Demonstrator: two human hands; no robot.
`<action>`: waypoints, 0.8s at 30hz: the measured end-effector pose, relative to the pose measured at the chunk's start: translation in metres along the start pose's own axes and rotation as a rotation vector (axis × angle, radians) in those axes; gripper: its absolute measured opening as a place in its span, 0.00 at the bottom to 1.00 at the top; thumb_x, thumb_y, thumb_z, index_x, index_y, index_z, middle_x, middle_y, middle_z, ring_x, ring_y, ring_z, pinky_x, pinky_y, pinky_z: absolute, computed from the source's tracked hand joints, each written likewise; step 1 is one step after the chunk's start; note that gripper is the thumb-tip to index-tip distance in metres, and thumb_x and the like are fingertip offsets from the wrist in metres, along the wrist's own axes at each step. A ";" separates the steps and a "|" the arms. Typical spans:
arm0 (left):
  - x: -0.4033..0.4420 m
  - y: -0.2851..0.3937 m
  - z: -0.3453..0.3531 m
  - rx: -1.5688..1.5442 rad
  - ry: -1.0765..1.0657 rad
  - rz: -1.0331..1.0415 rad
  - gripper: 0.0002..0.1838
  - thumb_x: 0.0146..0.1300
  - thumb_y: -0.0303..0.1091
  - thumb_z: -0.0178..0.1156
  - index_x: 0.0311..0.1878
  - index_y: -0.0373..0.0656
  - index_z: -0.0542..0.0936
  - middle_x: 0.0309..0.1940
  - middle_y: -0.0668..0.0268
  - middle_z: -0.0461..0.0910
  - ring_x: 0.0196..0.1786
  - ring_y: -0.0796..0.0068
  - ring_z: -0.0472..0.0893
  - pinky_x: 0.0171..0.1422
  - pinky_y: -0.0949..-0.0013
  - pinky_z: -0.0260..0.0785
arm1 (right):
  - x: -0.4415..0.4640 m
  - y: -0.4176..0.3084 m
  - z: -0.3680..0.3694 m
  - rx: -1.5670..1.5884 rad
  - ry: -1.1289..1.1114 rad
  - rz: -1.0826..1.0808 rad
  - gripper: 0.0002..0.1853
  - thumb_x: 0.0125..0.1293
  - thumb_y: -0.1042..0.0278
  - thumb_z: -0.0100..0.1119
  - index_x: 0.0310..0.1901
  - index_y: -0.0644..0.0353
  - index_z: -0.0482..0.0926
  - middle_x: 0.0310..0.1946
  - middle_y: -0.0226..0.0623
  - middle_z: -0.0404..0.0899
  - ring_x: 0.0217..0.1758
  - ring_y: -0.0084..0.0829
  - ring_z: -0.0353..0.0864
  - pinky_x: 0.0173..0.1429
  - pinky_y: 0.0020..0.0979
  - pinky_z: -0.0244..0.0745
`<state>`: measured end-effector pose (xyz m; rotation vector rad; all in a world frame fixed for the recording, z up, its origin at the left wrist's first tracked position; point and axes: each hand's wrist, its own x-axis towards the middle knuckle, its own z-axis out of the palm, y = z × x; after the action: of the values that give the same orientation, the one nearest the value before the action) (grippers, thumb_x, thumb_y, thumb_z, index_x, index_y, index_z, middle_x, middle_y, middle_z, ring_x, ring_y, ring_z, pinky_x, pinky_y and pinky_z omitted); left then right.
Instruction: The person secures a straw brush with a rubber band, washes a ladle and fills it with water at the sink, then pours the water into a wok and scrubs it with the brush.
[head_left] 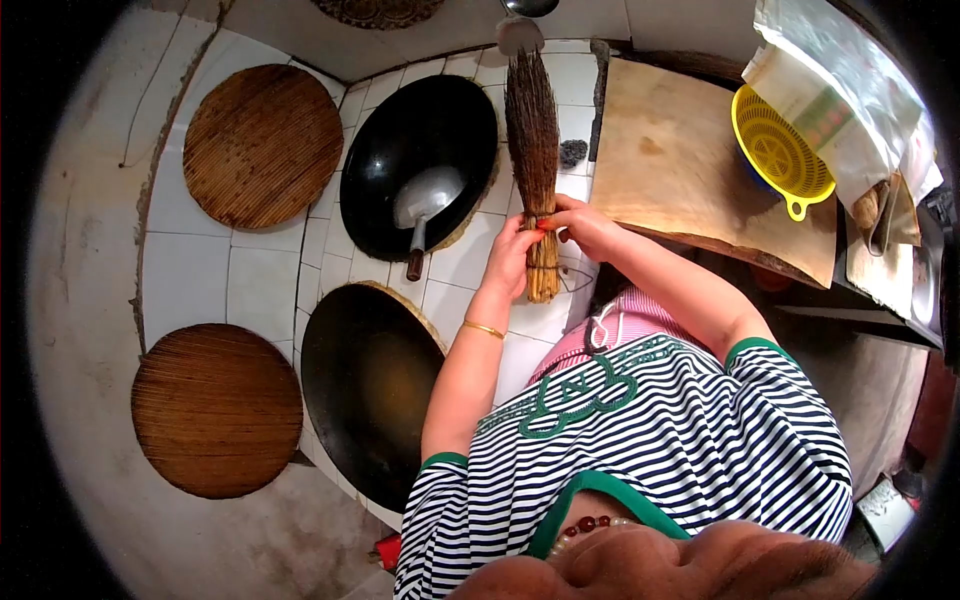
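Observation:
A short hand broom [533, 140] made of bundled dark twigs stands out in front of me, its bristles pointing away and its bound straw-coloured handle toward my body. My left hand [510, 258] is closed on the handle's left side, near the upper binding. From the right, my right hand [583, 228] grips the same handle, its fingers meeting those of the left at the binding. A loop of thin wire or cord [577, 280] hangs by the handle's lower end. Just left of the broom sits a black wok [390, 130] with a metal ladle [427, 200] resting in it.
A second wok [375, 390] is set into the white-tiled stove [455, 255]. Two round wooden lids [262, 145] lie at the left. On the right, a wooden board [680, 150] bears a yellow colander [780, 150] beside a plastic bag [840, 100]. A dark scouring pad [573, 152] lies on the tiles.

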<state>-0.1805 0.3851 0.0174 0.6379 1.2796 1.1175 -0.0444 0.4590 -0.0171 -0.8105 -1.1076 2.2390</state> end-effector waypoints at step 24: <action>0.016 -0.009 0.005 0.119 0.137 0.078 0.21 0.57 0.27 0.54 0.54 0.29 0.70 0.41 0.60 0.77 0.41 0.72 0.77 0.43 0.70 0.71 | -0.177 -0.016 -0.099 0.067 0.197 -0.037 0.20 0.63 0.72 0.46 0.58 0.59 0.69 0.42 0.29 0.73 0.38 0.17 0.70 0.36 0.16 0.65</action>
<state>-0.1747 0.3971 0.0040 0.7153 1.4574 1.1718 0.1496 0.4018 -0.0018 -0.9511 -0.9424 2.1028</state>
